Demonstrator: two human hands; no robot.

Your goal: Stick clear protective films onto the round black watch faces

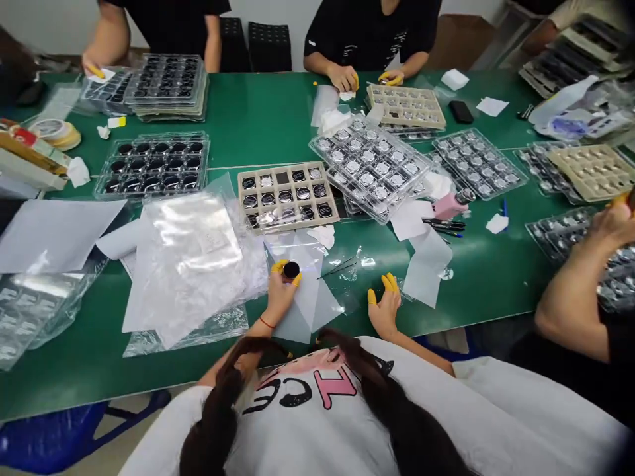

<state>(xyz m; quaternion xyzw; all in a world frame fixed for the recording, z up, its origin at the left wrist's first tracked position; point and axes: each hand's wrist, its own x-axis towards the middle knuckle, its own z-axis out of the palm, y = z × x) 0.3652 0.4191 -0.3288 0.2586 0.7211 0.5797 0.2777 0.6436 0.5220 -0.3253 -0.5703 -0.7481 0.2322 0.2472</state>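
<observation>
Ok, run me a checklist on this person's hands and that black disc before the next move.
1. Finger protection: ok, yellow finger cots on both hands.
2. Disc grip: ok, the left hand pinches the round black disc at its edge.
3. Disc face clean: cannot tell, too small to see.
4. Other hand free: ok, the right hand is open and holds nothing.
5. Tweezers within reach: ok, the tweezers lie on clear film beside the left hand.
6. Open pocket: ok, one in the beige tray looks empty.
</observation>
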